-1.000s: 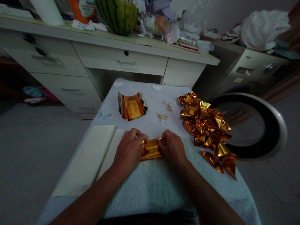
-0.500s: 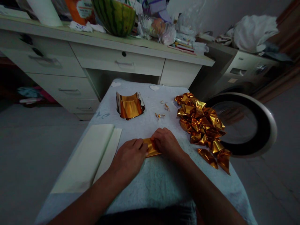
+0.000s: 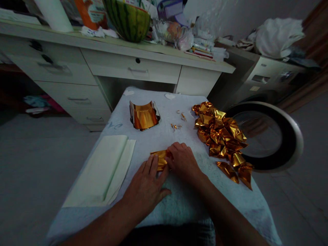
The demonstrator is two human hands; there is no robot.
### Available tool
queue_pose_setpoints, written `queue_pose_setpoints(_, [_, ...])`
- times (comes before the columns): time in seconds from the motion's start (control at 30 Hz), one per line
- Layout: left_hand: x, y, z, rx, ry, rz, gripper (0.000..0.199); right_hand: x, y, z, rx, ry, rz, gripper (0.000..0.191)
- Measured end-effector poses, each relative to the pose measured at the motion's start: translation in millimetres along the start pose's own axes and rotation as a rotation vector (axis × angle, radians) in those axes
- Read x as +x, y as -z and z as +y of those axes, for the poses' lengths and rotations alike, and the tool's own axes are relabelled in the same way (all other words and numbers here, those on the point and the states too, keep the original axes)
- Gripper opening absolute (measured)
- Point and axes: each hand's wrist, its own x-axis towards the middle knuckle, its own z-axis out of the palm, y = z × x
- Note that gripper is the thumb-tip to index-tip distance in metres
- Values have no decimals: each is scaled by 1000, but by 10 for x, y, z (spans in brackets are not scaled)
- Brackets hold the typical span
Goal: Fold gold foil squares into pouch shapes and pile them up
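A small folded piece of gold foil paper [image 3: 161, 160] lies on the cloth-covered table in front of me. My left hand [image 3: 147, 181] rests over its left part with the fingers stretched out and the thumb apart. At the foil's right end, my right hand [image 3: 182, 160] is closed, its fingers curled round the edge; the fingertips are partly hidden. A stack of gold foil sheets [image 3: 145, 116] stands curved upward beyond my hands. To the right is a heap of folded gold foil pieces [image 3: 220, 131]. Small foil scraps [image 3: 176, 126] lie between stack and heap.
Folded pale paper sheets [image 3: 98, 171] lie at the table's left. Behind the table stands a white desk [image 3: 133, 65] with drawers, bearing a cut watermelon [image 3: 128, 22] and bags. A washing machine [image 3: 263, 75] on the right has its round door [image 3: 292, 136] swung out near the heap.
My left hand has spread its fingers and moved slightly down and toward the right hand. The foil strip now looks shorter and more creased. My right hand stays at its right end.
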Motion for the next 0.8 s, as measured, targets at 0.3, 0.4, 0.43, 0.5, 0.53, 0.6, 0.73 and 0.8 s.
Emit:
queue_pose_setpoints(0.3, [-154,-52,-144,-44,-73,10,75,-96,-63,17,54,-12,21,14])
queue_pose_setpoints(0.4, [-208,-34,-197,-22,-96,18,75,-104,-70,17,48,-8,25,19])
queue_pose_setpoints(0.43, [-224,-26,-214,-18,-104,23,75,-106,-71,17,45,-9,26,21])
queue_pose_setpoints(0.5, [-252,-6,-243,-17,-121,42,72,-111,-69,16,44,-12,25,23])
queue_pose_setpoints(0.53, [-263,6,-256,-19,-126,52,68,-115,-66,13,47,-14,26,24])
queue_pose_setpoints(0.6, [-278,35,-274,-30,-133,76,59,-123,-61,2,56,-19,30,27])
queue_pose_setpoints(0.73, [-291,83,-291,-52,-180,131,40,-140,-70,-50,67,-42,47,36])
queue_pose_setpoints(0.8, [-297,91,-295,-46,-213,157,34,-146,-96,-89,59,-55,68,43])
